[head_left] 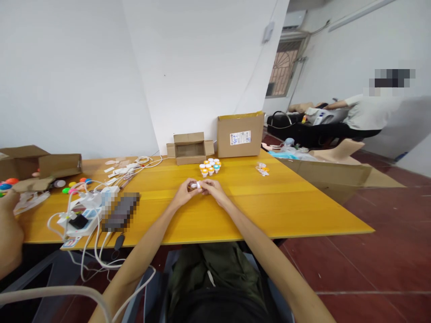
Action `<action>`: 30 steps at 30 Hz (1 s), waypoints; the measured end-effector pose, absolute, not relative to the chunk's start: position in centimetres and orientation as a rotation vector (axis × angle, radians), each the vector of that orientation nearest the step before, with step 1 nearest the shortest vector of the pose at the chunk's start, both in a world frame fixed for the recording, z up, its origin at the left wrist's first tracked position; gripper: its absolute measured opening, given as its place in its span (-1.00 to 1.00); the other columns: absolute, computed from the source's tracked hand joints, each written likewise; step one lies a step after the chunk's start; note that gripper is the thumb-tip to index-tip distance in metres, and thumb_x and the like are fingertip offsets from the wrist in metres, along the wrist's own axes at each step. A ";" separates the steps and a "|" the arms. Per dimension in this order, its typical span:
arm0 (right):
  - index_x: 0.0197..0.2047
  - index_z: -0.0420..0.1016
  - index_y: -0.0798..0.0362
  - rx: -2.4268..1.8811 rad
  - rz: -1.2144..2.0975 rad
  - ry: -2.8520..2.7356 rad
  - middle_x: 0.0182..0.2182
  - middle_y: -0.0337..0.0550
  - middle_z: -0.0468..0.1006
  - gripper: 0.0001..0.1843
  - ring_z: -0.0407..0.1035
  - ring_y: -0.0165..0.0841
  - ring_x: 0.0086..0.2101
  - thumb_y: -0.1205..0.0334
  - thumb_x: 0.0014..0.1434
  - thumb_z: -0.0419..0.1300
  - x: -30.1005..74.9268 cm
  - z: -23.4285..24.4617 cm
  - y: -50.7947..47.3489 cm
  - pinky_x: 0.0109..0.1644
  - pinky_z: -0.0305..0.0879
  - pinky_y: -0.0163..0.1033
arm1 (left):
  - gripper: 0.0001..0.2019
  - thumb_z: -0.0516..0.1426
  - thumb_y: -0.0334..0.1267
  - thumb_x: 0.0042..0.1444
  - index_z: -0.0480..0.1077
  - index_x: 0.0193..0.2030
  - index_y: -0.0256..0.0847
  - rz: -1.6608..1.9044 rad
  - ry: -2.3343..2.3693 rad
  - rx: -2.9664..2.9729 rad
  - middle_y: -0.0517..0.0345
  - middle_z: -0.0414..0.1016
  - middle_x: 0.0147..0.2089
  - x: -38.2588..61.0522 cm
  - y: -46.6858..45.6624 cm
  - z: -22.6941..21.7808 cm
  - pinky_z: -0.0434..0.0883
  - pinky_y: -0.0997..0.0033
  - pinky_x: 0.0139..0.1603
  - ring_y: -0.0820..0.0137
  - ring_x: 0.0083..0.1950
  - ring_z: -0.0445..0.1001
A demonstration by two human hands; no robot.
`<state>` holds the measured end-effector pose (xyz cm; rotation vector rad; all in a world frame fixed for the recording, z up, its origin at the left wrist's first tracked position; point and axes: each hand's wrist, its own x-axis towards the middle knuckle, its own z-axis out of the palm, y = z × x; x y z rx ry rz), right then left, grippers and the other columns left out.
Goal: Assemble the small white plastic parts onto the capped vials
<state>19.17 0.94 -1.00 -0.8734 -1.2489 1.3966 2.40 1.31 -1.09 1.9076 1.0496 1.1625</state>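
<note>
My left hand [187,190] and my right hand [212,186] meet over the middle of the wooden table, both closed around one small white piece [198,184]. Fingers cover part of it, and its exact kind is too small to make out. Just beyond my hands stands a cluster of several small round-topped pieces [211,169], white with orange, one showing teal. Farther right lies a little heap of loose white, clear and orange parts [262,169].
Behind the cluster are an open cardboard box [190,158] and a larger closed box [239,146]. Left are a loaded power strip [88,220], cables and a dark phone [121,211]. Another person's arm [10,237] reaches in at far left; a person [368,112] sits far right.
</note>
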 end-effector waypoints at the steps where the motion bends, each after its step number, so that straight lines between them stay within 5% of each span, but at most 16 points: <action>1: -0.44 0.57 0.07 -0.871 1.395 -1.248 -0.53 -0.22 0.57 -0.60 0.45 -0.42 -0.50 -0.10 -0.19 0.45 19.2 -1.0 1.0 -0.39 0.42 -0.34 | -0.67 0.29 -0.03 0.00 0.45 -0.21 -0.20 1.157 1.051 1.905 0.18 0.51 -0.29 2.4 1.3 -1.1 0.41 0.42 -0.24 0.39 -0.26 0.46; 6: -0.43 0.58 0.06 -0.871 1.403 -1.266 -0.51 -0.21 0.58 -0.61 0.46 -0.41 -0.48 -0.08 -0.19 0.46 19.2 -1.2 1.2 -0.35 0.46 -0.31 | -0.67 0.26 0.04 0.02 0.47 -0.28 -0.20 1.157 1.027 1.908 0.18 0.50 -0.36 2.4 1.3 -1.0 0.40 0.40 -0.26 0.38 -0.30 0.44; 20: -0.36 0.54 0.03 -0.894 1.337 -1.268 -0.45 -0.19 0.59 -0.69 0.49 -0.37 -0.46 0.00 -0.08 0.41 19.1 -1.7 1.5 -0.37 0.45 -0.29 | -0.62 0.34 -0.24 -0.06 0.43 -0.07 -0.16 1.220 1.076 1.993 0.13 0.53 -0.15 2.4 1.3 -1.3 0.41 0.36 -0.12 0.34 -0.15 0.49; 30: -0.04 0.53 0.01 -1.372 0.274 -1.477 -0.08 0.01 0.51 -0.69 0.44 -0.21 -0.23 0.11 0.20 0.13 22.2 -0.9 1.6 -0.12 0.36 -0.15 | -0.62 0.32 -0.29 -0.03 0.41 -0.04 -0.15 1.222 1.142 2.024 0.10 0.51 -0.10 2.1 2.1 -2.3 0.42 0.29 -0.04 0.32 -0.11 0.48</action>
